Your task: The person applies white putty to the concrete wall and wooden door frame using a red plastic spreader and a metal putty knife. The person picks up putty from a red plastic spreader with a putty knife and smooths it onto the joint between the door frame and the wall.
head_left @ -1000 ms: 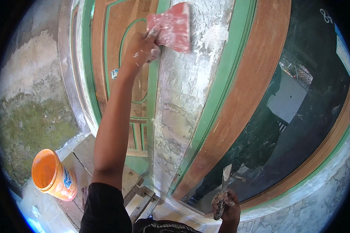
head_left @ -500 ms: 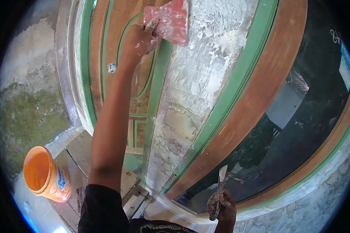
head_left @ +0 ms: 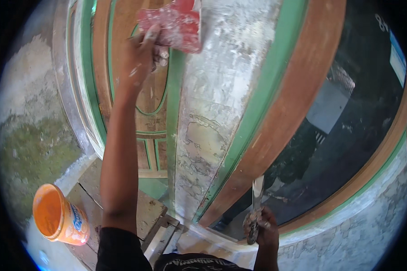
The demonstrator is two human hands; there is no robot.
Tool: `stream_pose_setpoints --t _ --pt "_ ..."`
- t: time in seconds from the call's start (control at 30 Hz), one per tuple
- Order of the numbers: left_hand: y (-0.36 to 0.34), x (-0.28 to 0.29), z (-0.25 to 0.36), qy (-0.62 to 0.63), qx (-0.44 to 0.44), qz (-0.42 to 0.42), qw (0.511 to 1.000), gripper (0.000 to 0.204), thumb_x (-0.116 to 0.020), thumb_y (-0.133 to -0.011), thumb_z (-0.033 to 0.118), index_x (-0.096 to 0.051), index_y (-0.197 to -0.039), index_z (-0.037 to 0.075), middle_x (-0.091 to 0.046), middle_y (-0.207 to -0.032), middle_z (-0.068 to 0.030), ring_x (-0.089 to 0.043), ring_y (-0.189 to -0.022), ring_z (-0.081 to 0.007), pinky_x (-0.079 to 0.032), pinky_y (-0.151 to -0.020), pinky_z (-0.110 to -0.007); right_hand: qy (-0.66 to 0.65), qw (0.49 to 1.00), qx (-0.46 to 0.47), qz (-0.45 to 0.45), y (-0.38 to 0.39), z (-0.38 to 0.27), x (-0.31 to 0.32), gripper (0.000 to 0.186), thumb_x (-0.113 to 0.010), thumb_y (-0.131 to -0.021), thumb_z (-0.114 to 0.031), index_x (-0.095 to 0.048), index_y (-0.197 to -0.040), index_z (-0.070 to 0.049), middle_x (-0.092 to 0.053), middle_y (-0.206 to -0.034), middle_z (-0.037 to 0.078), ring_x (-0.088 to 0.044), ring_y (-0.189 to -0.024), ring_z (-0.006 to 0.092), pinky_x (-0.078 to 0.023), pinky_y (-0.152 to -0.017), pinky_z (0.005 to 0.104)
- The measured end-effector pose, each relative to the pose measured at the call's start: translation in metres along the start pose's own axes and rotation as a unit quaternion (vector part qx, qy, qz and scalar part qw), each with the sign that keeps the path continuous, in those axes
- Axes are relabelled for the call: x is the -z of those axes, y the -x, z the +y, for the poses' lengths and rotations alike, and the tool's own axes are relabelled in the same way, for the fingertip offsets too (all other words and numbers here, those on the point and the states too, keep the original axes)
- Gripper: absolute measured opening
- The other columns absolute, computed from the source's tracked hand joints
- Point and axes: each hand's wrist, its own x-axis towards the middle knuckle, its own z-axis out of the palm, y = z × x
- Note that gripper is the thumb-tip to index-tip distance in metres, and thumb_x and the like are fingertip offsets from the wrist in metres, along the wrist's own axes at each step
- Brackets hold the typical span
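Observation:
High up in the head view, my left hand (head_left: 145,56) grips a red plastic putty spreader (head_left: 178,27) smeared with white. The spreader's straight edge lies at the left side of a grey-white wall strip (head_left: 226,58) coated with streaky filler. Lower on that strip the surface is patchy and cracked. Down at the lower right, my right hand (head_left: 264,226) is closed round the crusted handle of a putty knife (head_left: 257,192). The knife's narrow blade points upward, in front of the dark window glass.
An orange bucket (head_left: 61,214) stands on wooden boards (head_left: 142,212) at the lower left. Green trim (head_left: 262,95) and a brown window frame (head_left: 298,86) border the strip on the right. A wooden door (head_left: 151,122) with green mouldings is on its left. Dark glass (head_left: 343,149) lies further right.
My left hand and the red spreader have shifted left in view, the spreader's edge now nearer the strip's left side. The whole view has swung slightly; my right hand still holds the knife.

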Motion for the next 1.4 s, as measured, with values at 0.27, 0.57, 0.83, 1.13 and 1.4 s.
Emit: stream_pose_setpoints --t 0.27,0.57,0.83,1.13,1.4 --pt "0.114 -0.031 0.042 0.135 -0.126 -0.194 0.963 0.061 -0.055 -0.086 0.048 -0.053 -0.113 -0.007 -0.059 -0.11 -0.0214 -0.064 -0.091 -0.0234 -0.053 -0.072 -0.029 0.059 0.993 0.099 0.04 -0.035 -0.008 -0.018 0.023 -0.064 -0.082 -0.015 -0.042 -0.089 -0.008 -0.054 -0.078 0.013 -0.057 -0.061 0.0223 -0.048 -0.047 0.0314" --pt "0.245 -0.068 0.015 0.285 0.1 -0.032 0.953 0.013 -0.062 -0.083 0.005 -0.053 -0.091 0.001 -0.059 -0.093 -0.0079 -0.056 -0.078 -0.01 -0.045 -0.069 -0.022 0.196 0.933 0.289 0.089 -0.054 0.001 -0.036 0.024 -0.061 -0.082 -0.001 -0.039 -0.091 -0.005 -0.053 -0.079 0.005 -0.052 -0.067 0.0089 -0.043 -0.06 0.0203" --pt "0.299 -0.103 0.006 0.278 0.193 -0.002 0.941 0.016 -0.059 -0.083 -0.006 -0.05 -0.094 0.002 -0.058 -0.093 -0.0072 -0.056 -0.071 -0.0075 -0.045 -0.054 -0.019 0.225 0.906 0.348 0.092 -0.05 0.008 -0.049 0.029 -0.056 -0.077 0.007 -0.042 -0.101 -0.001 -0.052 -0.097 0.006 -0.052 -0.087 0.0094 -0.042 -0.079 0.023" --pt "0.288 -0.095 0.021 0.341 0.16 0.022 0.926 0.012 -0.061 -0.083 -0.004 -0.053 -0.09 0.001 -0.057 -0.084 -0.0026 -0.052 -0.069 -0.0046 -0.043 -0.06 -0.019 0.191 0.93 0.311 0.051 -0.038 0.018 -0.045 0.032 -0.06 -0.078 0.011 -0.043 -0.102 0.0 -0.053 -0.099 0.008 -0.054 -0.093 0.0113 -0.044 -0.082 0.0259" --pt "0.245 -0.061 0.026 0.472 0.146 -0.141 0.858 0.033 -0.046 -0.083 0.006 -0.053 -0.111 -0.01 -0.055 -0.117 -0.0215 -0.057 -0.106 -0.0268 -0.045 -0.093 -0.036 0.073 0.988 0.134 -0.019 -0.02 -0.012 -0.033 0.029 -0.065 -0.079 0.003 -0.04 -0.09 -0.003 -0.056 -0.086 0.01 -0.059 -0.075 0.0133 -0.05 -0.061 0.0279"
